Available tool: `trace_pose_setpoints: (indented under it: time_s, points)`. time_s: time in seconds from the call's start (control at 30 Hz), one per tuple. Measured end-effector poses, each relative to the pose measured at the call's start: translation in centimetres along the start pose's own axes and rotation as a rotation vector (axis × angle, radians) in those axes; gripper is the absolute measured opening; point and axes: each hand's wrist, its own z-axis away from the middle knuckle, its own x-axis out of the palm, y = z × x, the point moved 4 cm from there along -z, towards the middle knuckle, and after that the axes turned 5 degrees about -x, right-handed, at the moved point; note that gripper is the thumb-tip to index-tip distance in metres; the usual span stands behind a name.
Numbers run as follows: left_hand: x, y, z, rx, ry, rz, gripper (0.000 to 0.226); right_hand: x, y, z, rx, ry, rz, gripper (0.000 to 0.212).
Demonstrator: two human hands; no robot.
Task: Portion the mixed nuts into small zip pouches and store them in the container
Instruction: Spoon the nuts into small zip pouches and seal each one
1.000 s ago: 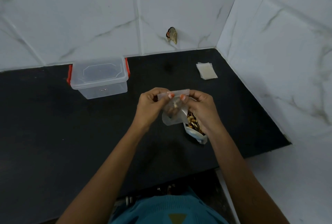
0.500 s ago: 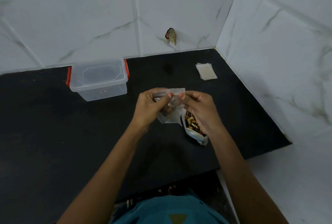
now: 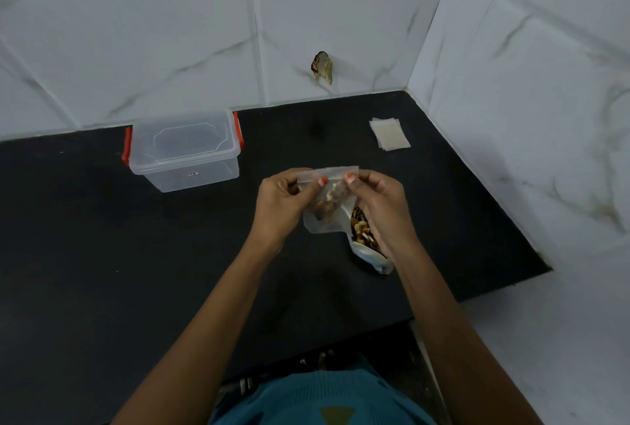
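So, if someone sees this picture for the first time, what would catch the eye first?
Probably the small clear pouch with nuts inside, held up by its top edge between the left hand and the right hand at the centre. Next, the clear container with red clips, lid on, at the back left of the black counter. Under the right hand lies an open bag of mixed nuts.

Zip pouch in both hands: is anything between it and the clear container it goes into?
Yes: the container's lid is on, its red latches at the sides. The countertop between the zip pouch and the container is bare, so only the lid bars entry.
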Motion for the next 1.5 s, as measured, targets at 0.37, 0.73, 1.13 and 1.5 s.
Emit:
trace_pose_setpoints:
  time_s: [0.37,0.73,1.13,1.5]
  points:
    - [0.3,0.2,-0.3,-0.032,-0.038,0.061,0.017,-0.2,-0.6,-0.3,-0.045,0.041,0.133,0.010]
    - [-0.4,-0.5,-1.2,0.009,0.000,0.007,0.012,-0.1,-0.7,-0.6,0.036,0.014,0.068,0.011]
    - [-0.2,-0.6,-1.9,-0.038,-0.021,0.075,0.011,0.5,-1.0,-1.4,0.009,-0.067,0.101,0.016]
    - [-0.2,-0.5,-2.3,-0.013,-0.104,0.116,0.015,0.6,-0.9,-1.6,0.030,-0.047,0.117,0.018]
